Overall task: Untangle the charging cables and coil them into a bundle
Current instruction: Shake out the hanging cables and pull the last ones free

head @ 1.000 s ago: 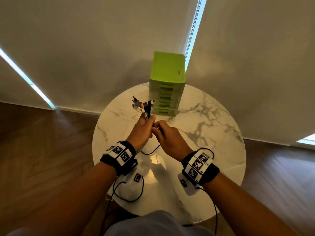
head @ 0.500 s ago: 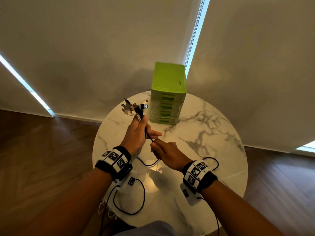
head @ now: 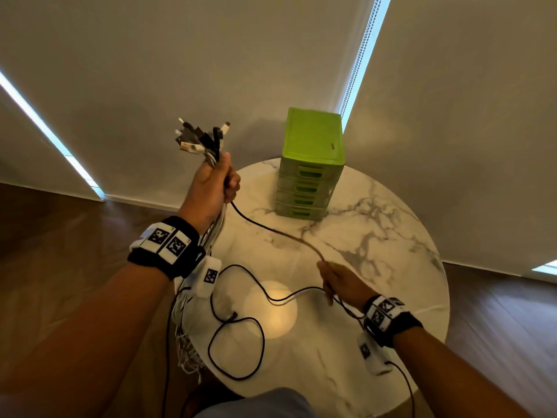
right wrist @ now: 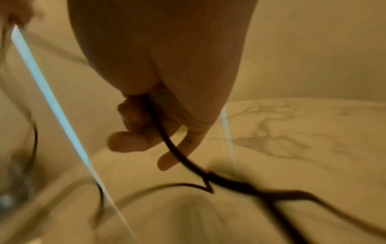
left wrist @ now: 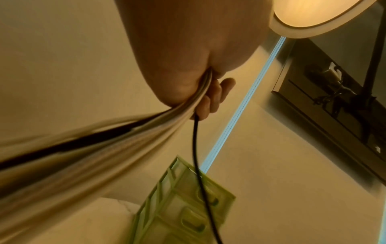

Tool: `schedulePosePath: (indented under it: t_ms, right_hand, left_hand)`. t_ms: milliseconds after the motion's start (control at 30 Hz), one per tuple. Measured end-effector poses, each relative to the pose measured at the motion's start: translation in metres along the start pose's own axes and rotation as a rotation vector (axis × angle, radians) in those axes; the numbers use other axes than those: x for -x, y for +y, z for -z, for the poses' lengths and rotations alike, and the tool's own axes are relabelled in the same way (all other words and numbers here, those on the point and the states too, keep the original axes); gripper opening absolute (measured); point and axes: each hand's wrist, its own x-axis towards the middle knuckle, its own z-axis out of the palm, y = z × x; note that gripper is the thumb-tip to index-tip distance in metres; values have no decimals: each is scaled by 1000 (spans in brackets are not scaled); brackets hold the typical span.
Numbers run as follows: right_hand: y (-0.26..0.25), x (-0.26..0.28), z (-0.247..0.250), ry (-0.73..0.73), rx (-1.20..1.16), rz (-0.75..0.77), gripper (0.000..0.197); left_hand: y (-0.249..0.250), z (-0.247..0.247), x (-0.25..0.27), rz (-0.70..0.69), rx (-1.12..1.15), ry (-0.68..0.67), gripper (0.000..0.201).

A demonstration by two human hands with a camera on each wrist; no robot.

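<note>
My left hand (head: 217, 183) is raised above the table's left side and grips a bundle of white and black charging cables (left wrist: 117, 132). Their plugs (head: 200, 138) fan out above the fist, and the loose lengths hang down past my left wrist. One black cable (head: 271, 229) runs from that fist down to my right hand (head: 334, 282), which pinches it low over the table. In the right wrist view the black cable (right wrist: 167, 140) passes between thumb and fingers. Its free part lies in loops (head: 238, 342) on the marble top.
A round white marble table (head: 391, 236) stands before me. A green plastic drawer unit (head: 310, 164) sits at its far side. Light blinds hang behind, with wooden floor on both sides. A lamp's reflection (head: 271, 309) glows on the table's middle.
My hands have pulled apart: the left rose up and left with the bundle, the right moved down and right, drawing one black cable out between them.
</note>
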Motion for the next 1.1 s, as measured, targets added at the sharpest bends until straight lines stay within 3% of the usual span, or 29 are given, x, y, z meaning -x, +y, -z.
schedulePosePath:
  t_ms: [67, 133, 267, 367, 467, 600, 733, 867, 1000, 1100]
  right_hand:
    - [-33, -7, 8, 152, -170, 27, 44]
    - [-73, -13, 10, 229, -191, 127, 42]
    - [-126, -14, -4, 183, 8, 392, 32]
    - [-137, -17, -18, 110, 140, 487, 28]
    - [-136, -17, -25, 58, 203, 450, 24]
    - [-121, -10, -27, -38, 191, 328, 40]
    - [-72, 4, -26, -162, 204, 235, 43]
    - [-20, 17, -17, -231, 266, 191, 32]
    - [2, 4, 10, -163, 326, 60, 37]
    - [-10, -12, 30, 14, 301, -65, 47]
  left_hand:
    - [-7, -6, 8, 39, -102, -10, 33]
    - [-19, -20, 17, 70, -166, -48, 36]
    - [-32, -42, 30, 127, -204, -107, 47]
    - [-34, -50, 31, 146, -150, -132, 51]
    - [-35, -51, 28, 170, 1, -117, 43]
    - [-35, -48, 22, 101, 45, -19, 43]
    - [-21, -31, 7, 50, 225, 136, 36]
    - [-9, -3, -8, 3, 158, 177, 34]
    - [-11, -10, -2, -7, 96, 85, 32]
    - [-24, -25, 10, 8, -44, -3, 30]
